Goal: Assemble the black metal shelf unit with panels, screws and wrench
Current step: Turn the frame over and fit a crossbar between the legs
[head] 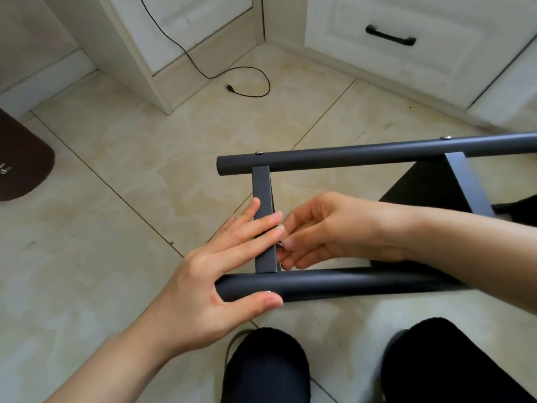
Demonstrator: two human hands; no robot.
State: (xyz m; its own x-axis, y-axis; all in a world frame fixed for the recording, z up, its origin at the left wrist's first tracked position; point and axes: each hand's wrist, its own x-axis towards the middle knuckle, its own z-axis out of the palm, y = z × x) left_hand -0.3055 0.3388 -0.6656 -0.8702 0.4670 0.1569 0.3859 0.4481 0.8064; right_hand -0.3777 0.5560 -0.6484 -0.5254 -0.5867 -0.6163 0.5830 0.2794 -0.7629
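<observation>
Both hands on frame: our left hand (229, 266) braces stiff crossbar (263, 219) flat-fingered, right hand (328, 231) pinches screw (279, 243); smooth tube (334, 282) slippery.

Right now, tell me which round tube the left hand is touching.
The near tube: the left hand has its thumb under it. The far tube, bearing two screw heads, goes untouched.

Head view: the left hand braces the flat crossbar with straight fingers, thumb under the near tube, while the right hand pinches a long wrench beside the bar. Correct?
Not quite. The head view shows no wrench: the right hand pinches a small silvery piece, probably a screw, beside the crossbar. The left hand does brace the bar, thumb under the near tube.
</observation>
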